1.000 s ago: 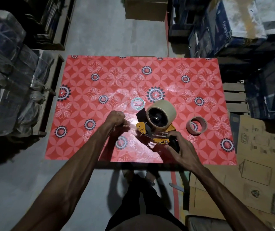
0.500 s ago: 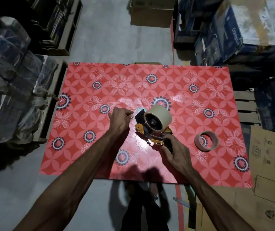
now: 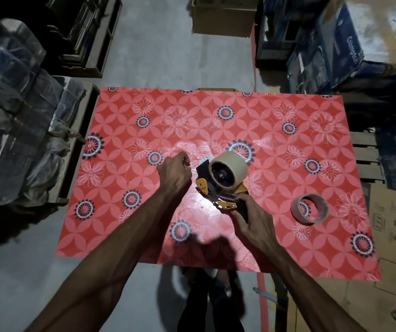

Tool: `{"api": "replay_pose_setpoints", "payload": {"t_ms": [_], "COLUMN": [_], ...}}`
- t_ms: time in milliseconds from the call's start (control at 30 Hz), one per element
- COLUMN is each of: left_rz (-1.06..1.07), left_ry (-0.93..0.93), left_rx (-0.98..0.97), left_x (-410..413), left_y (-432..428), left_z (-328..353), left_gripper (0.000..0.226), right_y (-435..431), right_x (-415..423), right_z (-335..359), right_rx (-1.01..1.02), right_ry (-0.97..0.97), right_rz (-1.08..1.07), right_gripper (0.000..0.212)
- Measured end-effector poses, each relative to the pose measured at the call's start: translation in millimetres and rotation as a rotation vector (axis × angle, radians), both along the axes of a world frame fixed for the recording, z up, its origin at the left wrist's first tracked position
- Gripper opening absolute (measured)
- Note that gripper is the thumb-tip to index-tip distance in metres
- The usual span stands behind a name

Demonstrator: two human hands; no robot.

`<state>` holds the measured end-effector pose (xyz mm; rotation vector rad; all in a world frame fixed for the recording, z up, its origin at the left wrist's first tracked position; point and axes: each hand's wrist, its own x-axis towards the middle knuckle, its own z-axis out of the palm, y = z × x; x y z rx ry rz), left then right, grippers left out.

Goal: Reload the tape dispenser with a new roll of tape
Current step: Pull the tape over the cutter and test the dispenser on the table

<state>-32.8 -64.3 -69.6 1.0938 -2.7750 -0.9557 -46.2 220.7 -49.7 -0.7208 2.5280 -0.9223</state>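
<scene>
Left hand [image 3: 175,171] risen beside dispenser [image 3: 218,188], fist closed, contents unclear | right hand [image 3: 249,216] grips dispenser handle | roll [image 3: 228,170] mounted | core [image 3: 309,208] right of dispenser

Yellow-black tape dispenser [image 3: 218,188] bearing tan roll [image 3: 228,173]; spent core [image 3: 310,208] well right.

- Surface [image 3: 125,212] bare across far half and whole left side, open passage there.
- Dispenser [image 3: 218,188] with both hands mid-surface blocks the centre.
- Empty core [image 3: 310,208] (upright-ish, tilted) stands right of it, apart; gap between passable.
- Near-right corner free.
</scene>
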Motion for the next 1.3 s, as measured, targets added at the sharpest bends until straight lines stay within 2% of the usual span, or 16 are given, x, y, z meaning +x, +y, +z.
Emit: {"api": "replay_pose_setpoints", "payload": {"t_ms": [167,267,367,467,567,700,767,1033,1167,1300], "left_rz": [0.031,0.017,-0.309,-0.773,-0.962,-0.953,-0.958,-1.006,-0.977,-0.965], "left_ry": [-0.11,-0.076,-0.01,-0.085,-0.194,-0.199,-0.212,-0.247,-0.337,-0.348], "left_rx": [-0.04,-0.041,-0.261,-0.462,-0.508,-0.502,-0.486,-0.315,-0.345,-0.314], "left_x": [-3,1,12,28,44,53,54,48,47,45], "left_y": [-11,-21,-23,-13,-12,-11,-14,-23,-23,-22], "left_z": [-5,-7,-6,-8,-21,-23,-23,-19,-19,-21], "left_gripper": [0.031,0.035,0.018,0.042,0.067,0.108,0.119,0.125,0.125,0.133], "right_y": [0,0,-1,-1,0,0,1,4,6,5], "right_x": [1,1,2,2,2,3,2,-1,0,3], "right_z": [2,4,5,6,6,8,7,7,17,27], "right_rx": [-0.002,-0.006,-0.004,0.019,0.035,0.048,0.062,0.133,0.197,0.21], "right_ry": [0.0,-0.001,0.003,0.022,0.031,0.049,0.054,0.162,0.23,0.235], "right_rz": [0.003,0.002,0.008,0.023,0.036,0.045,0.05,0.194,0.318,0.321], "right_gripper": [0.034,0.034,0.032,0.035,0.037,0.033,0.033,0.051,0.054,0.053]}}
